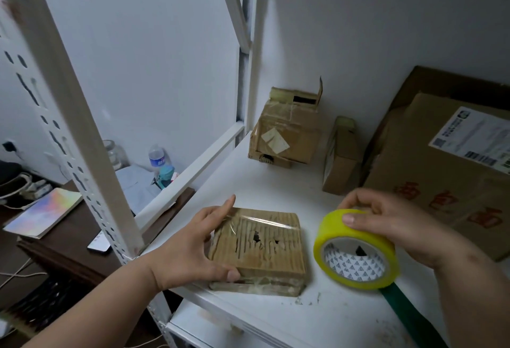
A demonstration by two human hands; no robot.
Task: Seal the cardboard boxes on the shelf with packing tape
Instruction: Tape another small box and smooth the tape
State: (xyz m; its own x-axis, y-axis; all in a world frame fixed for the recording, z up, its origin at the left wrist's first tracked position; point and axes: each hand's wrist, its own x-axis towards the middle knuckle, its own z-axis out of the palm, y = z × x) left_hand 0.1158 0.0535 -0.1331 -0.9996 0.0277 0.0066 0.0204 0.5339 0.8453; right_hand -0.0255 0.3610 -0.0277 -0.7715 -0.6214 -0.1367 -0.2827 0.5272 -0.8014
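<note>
Head view, only one. White shelf [276, 317], metal frame, wall behind.

Left hand [190, 248] on the small flat box [259, 251] near the shelf's front edge. Grip: grasping the box at its left side, fingers stretched along the far left edge, thumb pressed against the near left corner. Box top is torn, corrugation exposed, small holes mid-top. Clear tape strip [265, 219] runs across the far part of the top, shiny and a bit wrinkled. Older tape around the box's front side.

Right hand [392, 223] grasping the yellow tape roll [356, 248], just right of the box, not touching it. Thumb on the top of the roll's outer face, fingers curled over the far side. Roll tilted, core facing the camera, patterned white liner inside. Cannot tell if the roll rests on the shelf or is held just above it. Green strip [408, 317] runs from under the roll toward the lower right.

Back of shelf: a taped box [287, 138] with one flap standing up, by the corner post. A narrow box [342, 160] to its right. A big box [447, 171] with a shipping label leans at the right edge.

Left of the shelf, lower down: dark counter [69, 234] with a notebook [44, 212], a water bottle [157, 157], a glass jar [113, 154], cables.
</note>
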